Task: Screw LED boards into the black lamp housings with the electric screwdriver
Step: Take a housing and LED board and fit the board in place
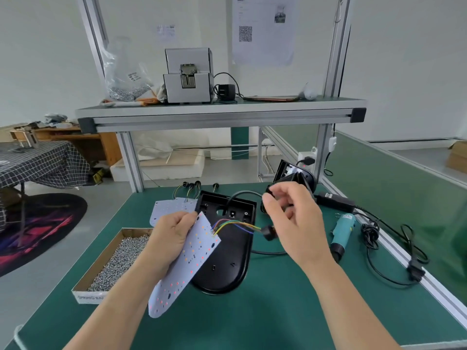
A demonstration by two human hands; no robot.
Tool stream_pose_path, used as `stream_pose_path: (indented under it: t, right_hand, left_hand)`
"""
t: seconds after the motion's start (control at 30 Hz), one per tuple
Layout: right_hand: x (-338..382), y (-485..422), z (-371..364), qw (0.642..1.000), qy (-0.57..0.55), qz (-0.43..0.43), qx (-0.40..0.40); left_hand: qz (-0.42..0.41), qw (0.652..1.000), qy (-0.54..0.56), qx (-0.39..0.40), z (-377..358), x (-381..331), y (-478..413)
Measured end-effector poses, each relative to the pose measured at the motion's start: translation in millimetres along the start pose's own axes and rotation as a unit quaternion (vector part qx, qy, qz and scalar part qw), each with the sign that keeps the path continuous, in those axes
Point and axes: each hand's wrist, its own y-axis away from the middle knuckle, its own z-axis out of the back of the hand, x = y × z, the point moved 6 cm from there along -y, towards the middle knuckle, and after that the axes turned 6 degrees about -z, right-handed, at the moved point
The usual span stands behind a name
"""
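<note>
Left hand (pixel 171 233) grips the LED board (pixel 187 261), tilted over the open black housing (pixel 227 261) so its wires (pixel 232 223) trail clear. Right hand (pixel 290 218) is curled above; I cannot tell whether it pinches anything. Electric screwdriver (pixel 343 231) lies untouched on my right.

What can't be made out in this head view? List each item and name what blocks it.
Head view only.
- Right hand: its curled fingers hide whether its grip holds the black plug on the wires.
- Cardboard box label: cut off by the left forearm.
- Black housing: left side covered by the LED board in the left hand.
- Wall sheet: print too small.
</note>
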Motion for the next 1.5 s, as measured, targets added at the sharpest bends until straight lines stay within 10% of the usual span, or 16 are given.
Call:
stream_pose_path:
  t: [0.47,0.9,1.17,1.5]
  right_hand:
    - [2,29,-3,0.995,-0.028,0.064,-0.073]
    - [6,2,-34,0.965,0.2,0.054,0.16]
    - [-6,4,-42,0.999,0.033,-0.008,-0.032]
    - [-15,0,-48,0.996,0.065,-0.061,0.026]
  left_hand:
    - [-0.038,0.999,-0.03,-0.007,-8,4,0]
    - [-0.148,0.985,-0.088,0.0,-14,-32,8]
    - [-0.171,0.979,-0.107,0.007,-28,-45,13]
    - [-0.213,0.96,-0.182,-0.025,-29,-47,18]
